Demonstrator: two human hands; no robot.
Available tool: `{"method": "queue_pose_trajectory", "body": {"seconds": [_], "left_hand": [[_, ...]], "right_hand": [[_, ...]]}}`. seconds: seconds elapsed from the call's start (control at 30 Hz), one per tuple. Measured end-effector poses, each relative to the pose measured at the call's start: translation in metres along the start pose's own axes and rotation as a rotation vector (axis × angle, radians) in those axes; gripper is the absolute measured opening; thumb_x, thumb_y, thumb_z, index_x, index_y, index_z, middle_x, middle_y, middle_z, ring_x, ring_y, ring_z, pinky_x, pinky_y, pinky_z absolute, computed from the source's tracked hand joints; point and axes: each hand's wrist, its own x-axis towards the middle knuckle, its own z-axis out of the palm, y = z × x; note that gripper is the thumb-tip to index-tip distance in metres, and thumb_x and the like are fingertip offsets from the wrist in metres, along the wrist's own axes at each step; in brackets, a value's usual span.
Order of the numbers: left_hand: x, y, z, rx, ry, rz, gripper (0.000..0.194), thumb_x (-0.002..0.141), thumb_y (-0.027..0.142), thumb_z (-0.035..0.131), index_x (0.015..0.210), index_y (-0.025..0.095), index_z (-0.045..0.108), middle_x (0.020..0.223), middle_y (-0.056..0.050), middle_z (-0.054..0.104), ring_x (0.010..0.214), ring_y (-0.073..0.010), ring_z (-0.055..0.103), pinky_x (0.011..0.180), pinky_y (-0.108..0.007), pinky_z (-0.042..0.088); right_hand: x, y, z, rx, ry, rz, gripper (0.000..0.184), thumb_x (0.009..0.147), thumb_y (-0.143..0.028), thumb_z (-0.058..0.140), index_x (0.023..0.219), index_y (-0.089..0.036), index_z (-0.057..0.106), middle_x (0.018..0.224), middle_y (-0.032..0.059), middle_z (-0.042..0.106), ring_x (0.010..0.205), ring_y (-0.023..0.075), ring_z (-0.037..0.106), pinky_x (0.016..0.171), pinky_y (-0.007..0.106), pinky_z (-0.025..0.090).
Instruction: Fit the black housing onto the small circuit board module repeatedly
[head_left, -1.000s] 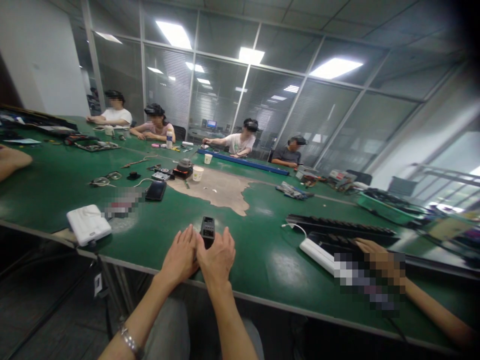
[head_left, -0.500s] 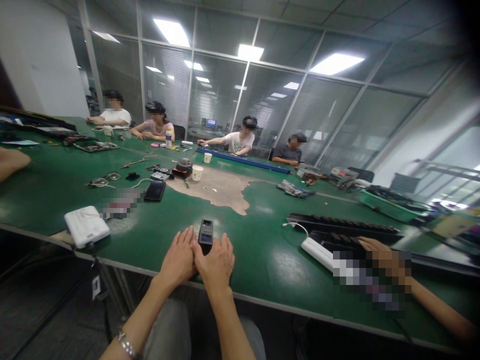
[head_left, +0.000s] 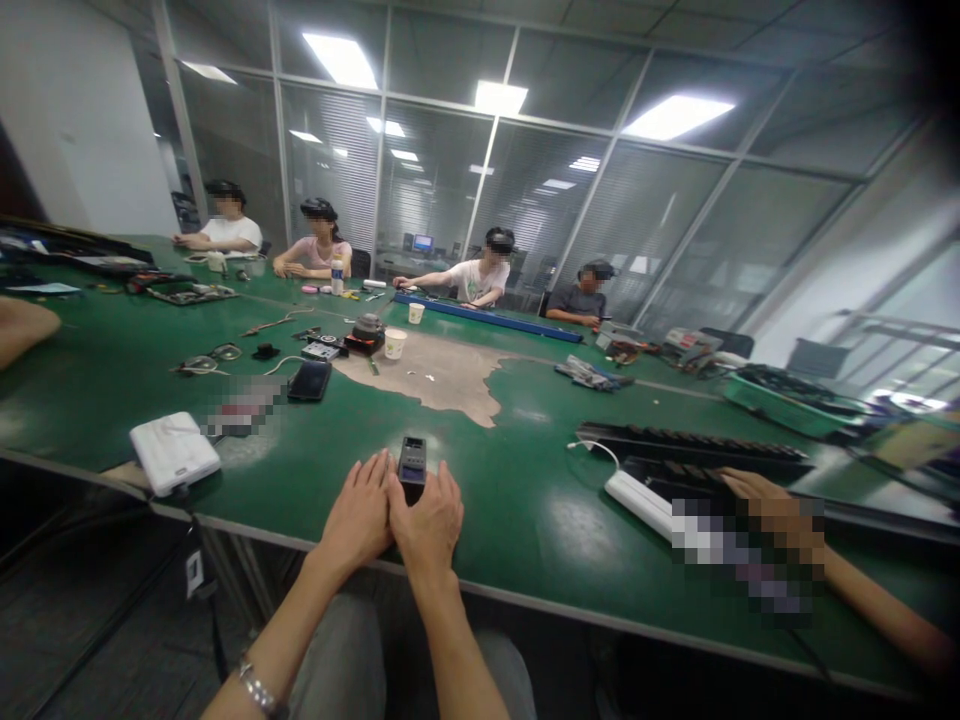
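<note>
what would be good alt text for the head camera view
A person's left hand and right hand meet at a small black boxy device on a green-topped table. Farther back stand two white paper cups, and four people sit along the far side.

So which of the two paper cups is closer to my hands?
The front cup, next to the black-orange part; the back cup stands farther off, near the blue bar.
</note>
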Motion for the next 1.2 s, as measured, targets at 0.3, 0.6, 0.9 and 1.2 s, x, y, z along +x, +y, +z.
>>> {"method": "queue_pose_trajectory", "body": {"seconds": [0.3, 0.6, 0.9, 1.2], "left_hand": [[0.001, 0.001, 0.003, -0.056, 0.067, 0.004, 0.071, 0.095, 0.057, 0.038, 0.151, 0.015, 0.032, 0.157, -0.017, 0.032, 0.143, -0.0314, 0.032, 0.115, -0.051, 0.025], [0.003, 0.000, 0.010, -0.057, 0.089, -0.011, 0.065, 0.096, 0.058, 0.036, 0.147, 0.017, 0.039, 0.157, -0.015, 0.033, 0.143, -0.0315, 0.032, 0.116, -0.051, 0.025], [0.003, 0.001, 0.012, -0.033, 0.095, -0.004, 0.067, 0.096, 0.060, 0.035, 0.146, 0.016, 0.042, 0.157, -0.016, 0.032, 0.143, -0.0328, 0.033, 0.115, -0.052, 0.026], [0.003, 0.001, 0.010, -0.025, 0.089, -0.004, 0.071, 0.096, 0.064, 0.033, 0.146, 0.015, 0.042, 0.157, -0.016, 0.031, 0.144, -0.0317, 0.031, 0.116, -0.051, 0.026]], "right_hand": [[0.031, -0.002, -0.041, 0.066, 0.109, -0.055, 0.052, 0.087, -0.055, 0.057, 0.111, -0.009, 0.066, 0.136, 0.0241, 0.054, 0.126, 0.0325, 0.051, 0.105, 0.044, 0.037], [0.027, 0.045, -0.052, -0.019, 0.127, -0.001, 0.052, 0.087, -0.056, 0.056, 0.105, -0.010, 0.069, 0.134, 0.0249, 0.056, 0.125, 0.0332, 0.051, 0.103, 0.045, 0.039], [0.012, 0.069, -0.036, -0.092, 0.058, 0.036, 0.053, 0.086, -0.057, 0.055, 0.107, -0.010, 0.069, 0.135, 0.0246, 0.055, 0.125, 0.0350, 0.051, 0.100, 0.045, 0.039], [0.006, 0.077, -0.034, -0.155, 0.030, 0.016, 0.059, 0.085, -0.059, 0.057, 0.109, -0.007, 0.070, 0.136, 0.0266, 0.053, 0.126, 0.0366, 0.049, 0.103, 0.047, 0.037]]}}
